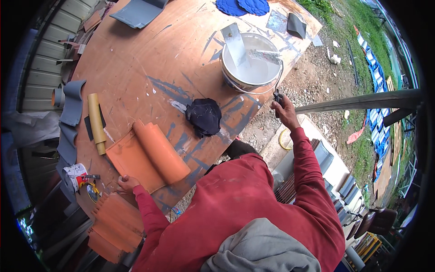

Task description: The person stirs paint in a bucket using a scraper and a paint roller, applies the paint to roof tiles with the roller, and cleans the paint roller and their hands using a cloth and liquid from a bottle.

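Note:
An orange roof tile [163, 152] with a raised rounded roll lies on the wooden table. My left hand [128, 183] is closed at its near left corner, with the fingers at the edge. My right hand [285, 111] is raised past the table's right edge, closed around a small dark thing [277, 95] whose kind I cannot make out. Just beyond that hand stands a white bucket [230, 75] with a wire handle. A flat grey board [234, 43] leans inside it. A crumpled dark cloth [204, 117] sits between the tile and the bucket.
The paint-smeared table [149, 59] carries a grey tile [138, 12], blue cloths [242, 6], a dark block [296, 26] and a tan tube [96, 122]. Grey tiles [72, 102] line its left side. More orange tiles [115, 224] lie lower left. A wooden pole [358, 100] juts in at right.

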Available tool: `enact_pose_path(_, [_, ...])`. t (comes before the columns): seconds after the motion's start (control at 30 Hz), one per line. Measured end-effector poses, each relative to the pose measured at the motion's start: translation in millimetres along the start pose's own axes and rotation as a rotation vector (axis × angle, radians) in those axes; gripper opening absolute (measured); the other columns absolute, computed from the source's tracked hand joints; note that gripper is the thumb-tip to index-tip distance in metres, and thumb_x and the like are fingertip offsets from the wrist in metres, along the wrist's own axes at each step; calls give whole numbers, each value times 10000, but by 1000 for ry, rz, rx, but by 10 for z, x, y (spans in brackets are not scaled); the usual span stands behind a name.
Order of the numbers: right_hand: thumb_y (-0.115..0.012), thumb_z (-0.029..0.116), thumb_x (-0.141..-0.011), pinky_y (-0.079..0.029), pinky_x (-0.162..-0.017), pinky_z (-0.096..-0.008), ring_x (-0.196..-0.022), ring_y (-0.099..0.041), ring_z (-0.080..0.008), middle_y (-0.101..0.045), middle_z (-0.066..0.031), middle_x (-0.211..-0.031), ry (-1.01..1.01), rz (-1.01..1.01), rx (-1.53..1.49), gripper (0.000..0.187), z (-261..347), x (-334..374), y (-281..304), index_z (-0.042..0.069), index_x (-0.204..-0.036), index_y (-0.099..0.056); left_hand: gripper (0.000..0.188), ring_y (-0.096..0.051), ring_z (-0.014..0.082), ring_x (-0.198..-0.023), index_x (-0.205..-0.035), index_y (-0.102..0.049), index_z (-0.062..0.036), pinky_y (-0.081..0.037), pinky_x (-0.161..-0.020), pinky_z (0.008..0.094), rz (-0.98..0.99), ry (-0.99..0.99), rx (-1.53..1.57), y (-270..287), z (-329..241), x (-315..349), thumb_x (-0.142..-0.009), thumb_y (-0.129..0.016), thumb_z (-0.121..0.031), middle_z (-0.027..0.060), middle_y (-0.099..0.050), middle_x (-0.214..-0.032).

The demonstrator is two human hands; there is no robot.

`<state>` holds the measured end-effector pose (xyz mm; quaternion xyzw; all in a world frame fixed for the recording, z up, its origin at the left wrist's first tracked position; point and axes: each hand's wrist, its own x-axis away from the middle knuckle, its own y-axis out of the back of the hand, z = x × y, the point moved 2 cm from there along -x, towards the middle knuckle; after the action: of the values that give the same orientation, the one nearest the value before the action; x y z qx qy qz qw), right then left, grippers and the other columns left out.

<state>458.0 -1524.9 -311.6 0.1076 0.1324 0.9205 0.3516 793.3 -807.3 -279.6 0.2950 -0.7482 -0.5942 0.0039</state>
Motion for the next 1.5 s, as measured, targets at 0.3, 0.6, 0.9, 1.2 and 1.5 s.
enact_pose_path(0.3, [-698,142,-1033,-550,-931,-336,-1064,-719,-221,-748,-164,-1192,142,-224,184,383,1254,476,473,-36,-1368,-645,351,-698,149,-963,-1286,-681,58,-563,-864,305,693,-789,937,785,-4155,1096,-1092,-619,-229,102,-730,-1136])
enact_pose_path(0.6, [-622,210,-1007,-522,-758,-535,-873,-690,-438,-724,-227,-940,282,28,773,221,2481,-250,666,50,-1132,-710,308,-684,406,-854,-1023,-757,7,-538,-778,485,628,-1183,959,677,-6221,1912,-1033,-655,-283,211,-704,-909])
enact_pose_path(0.9, [-596,196,-1014,-508,-692,-523,-796,-688,-417,-686,-205,-846,228,4,987,197,2731,-95,646,35,-1058,-701,290,-644,393,-736,-818,-673,9,-507,-686,476,557,-1197,1076,687,-6219,1940,-1007,-663,-210,205,-653,-786])
enact_pose_path(1.2, [-682,152,-980,-550,-726,-461,-836,-722,-389,-748,-161,-1013,268,-198,793,278,2828,191,559,53,-1236,-727,357,-628,353,-667,-790,-682,22,-506,-659,443,558,-1247,1089,652,-6177,1837,-1022,-655,-248,174,-652,-727])
enact_pose_path(1.5, [-736,123,-941,-567,-747,-424,-851,-740,-364,-760,-193,-1025,158,-252,505,299,2314,397,344,36,-1227,-745,325,-655,317,-652,-841,-731,12,-517,-645,444,653,-1190,1073,668,-6134,1824,-1014,-675,-257,176,-677,-745])
